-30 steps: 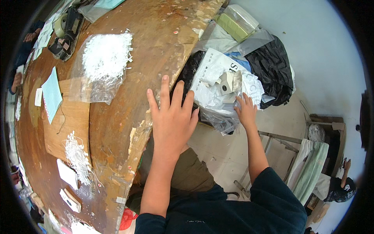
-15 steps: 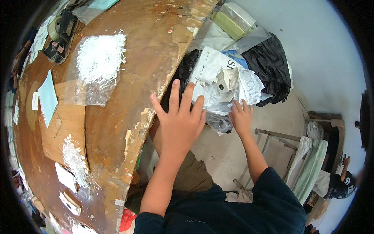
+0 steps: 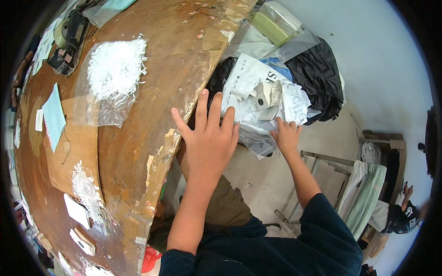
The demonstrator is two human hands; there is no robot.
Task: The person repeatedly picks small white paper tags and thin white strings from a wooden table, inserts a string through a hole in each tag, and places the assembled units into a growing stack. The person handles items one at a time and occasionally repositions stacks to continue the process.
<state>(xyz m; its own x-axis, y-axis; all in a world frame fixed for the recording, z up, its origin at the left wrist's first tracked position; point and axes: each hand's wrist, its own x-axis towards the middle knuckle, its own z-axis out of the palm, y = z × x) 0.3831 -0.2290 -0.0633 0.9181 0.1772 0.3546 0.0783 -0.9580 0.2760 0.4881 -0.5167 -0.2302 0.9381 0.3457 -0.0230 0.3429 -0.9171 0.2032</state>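
Note:
My left hand [image 3: 207, 140] hovers palm down beside the table's edge with its fingers spread and nothing in it. Beyond it lies a heap of packaging. At the near right side of that heap, my right hand [image 3: 288, 137] rests its slightly parted fingertips against a crumpled white plastic bag [image 3: 296, 105]. Whether they press on the bag cannot be made out. On top sit folded grey-white card pieces [image 3: 264, 97] and a printed white plastic sheet [image 3: 246, 76]. A black plastic bag [image 3: 317, 69] lies at the right of the heap, and clear film [image 3: 258, 143] hangs below.
The worn wooden table [image 3: 161, 60] fills the left. It carries a clear bag of white strips [image 3: 115, 69], a tape dispenser [image 3: 69, 43], a light blue paper [image 3: 54, 117] and loose white strings [image 3: 87, 188]. To the right stands a rack with a green cloth [image 3: 368, 193]; another person [image 3: 403, 214] is beyond.
My left hand has shifted slightly left and away from me, its fingers still spread. My right hand stays at the heap with its fingertips slightly moved.

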